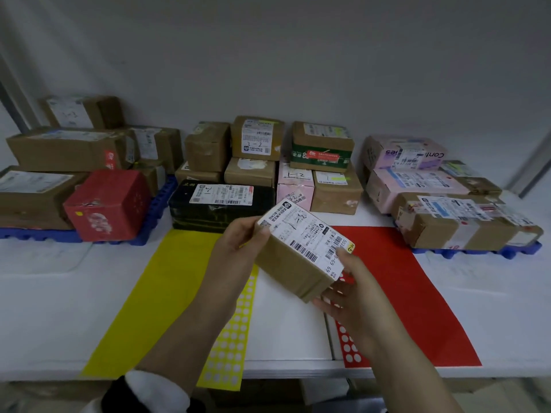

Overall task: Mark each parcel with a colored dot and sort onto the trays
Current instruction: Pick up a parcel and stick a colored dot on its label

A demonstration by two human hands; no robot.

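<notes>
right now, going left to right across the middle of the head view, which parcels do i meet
red box → black box → held parcel → taped brown box

On counter [59, 323]: left tray [38, 235] far left, right tray [477, 252] far right, each stacked with parcels. Between them at back, loose pile [256, 174]. Before it, left sheet [167, 293] and right sheet [417, 293]; held parcel [298, 263] above, between them.

parcel [293, 268]: matt brown cardboard, white paper label | trays [477, 252]: blue plastic | table [44, 308]: smooth white
</notes>
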